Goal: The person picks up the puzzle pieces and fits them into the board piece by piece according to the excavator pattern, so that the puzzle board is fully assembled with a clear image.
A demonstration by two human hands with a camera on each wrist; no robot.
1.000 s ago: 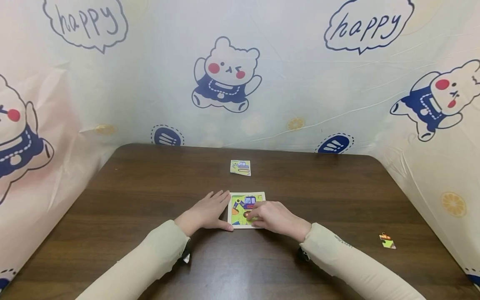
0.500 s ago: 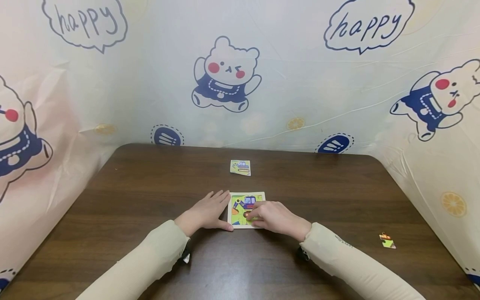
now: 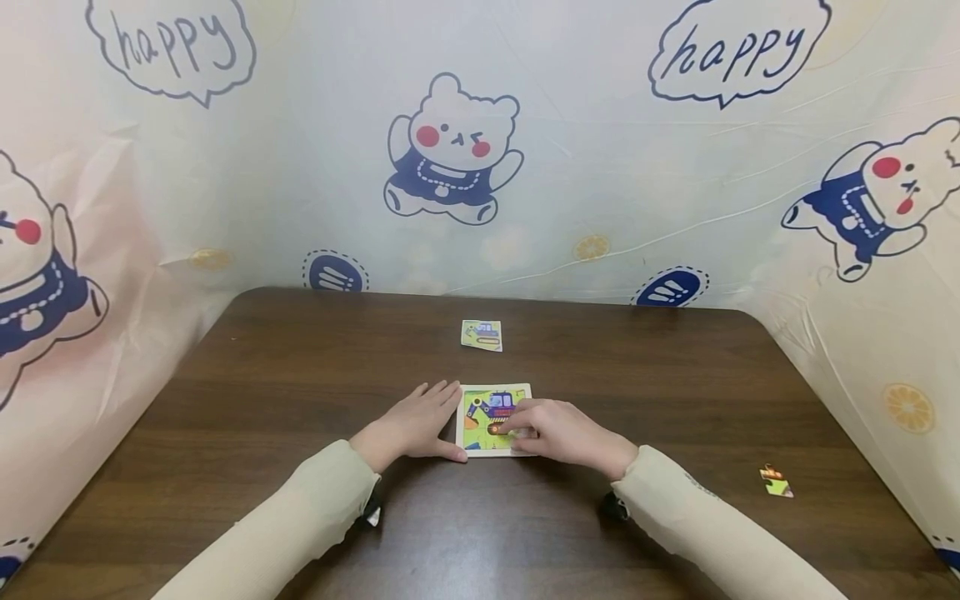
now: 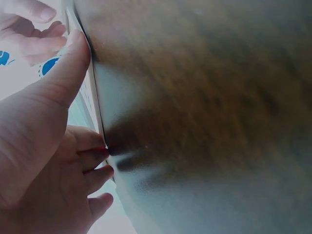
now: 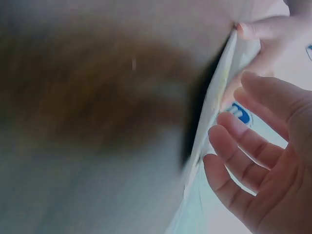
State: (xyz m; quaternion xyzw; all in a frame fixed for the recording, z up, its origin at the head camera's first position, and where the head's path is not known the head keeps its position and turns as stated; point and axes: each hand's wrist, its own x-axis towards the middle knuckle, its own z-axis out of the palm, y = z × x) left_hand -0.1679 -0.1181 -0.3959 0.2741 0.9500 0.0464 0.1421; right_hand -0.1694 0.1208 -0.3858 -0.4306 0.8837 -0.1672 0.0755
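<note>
A small jigsaw puzzle board [image 3: 489,454] with a white border and an excavator picture lies in front of me on the table. My left hand [image 3: 415,423] lies along its left side, fingertips at the upper left corner and thumb at the lower left one; in the left wrist view those fingertips meet the board's edge [image 4: 95,97]. My right hand [image 3: 562,432] is over the right part of the picture, covering its lower right. The right wrist view shows its fingers [image 5: 222,141] loosely bent close over the board, thumb apart, with nothing seen between them.
Beyond the board lies a small card [image 3: 481,335] with a similar excavator picture. One loose puzzle piece [image 3: 776,481], orange and green, lies far right on the brown wooden table [image 3: 337,350]. A curtain [image 3: 585,167] with printed bears hangs behind and at both sides.
My right hand has shifted slightly right and its fingers have lifted a little, uncovering more of the excavator's track. The left hand, board, card and loose piece stay where they were.
</note>
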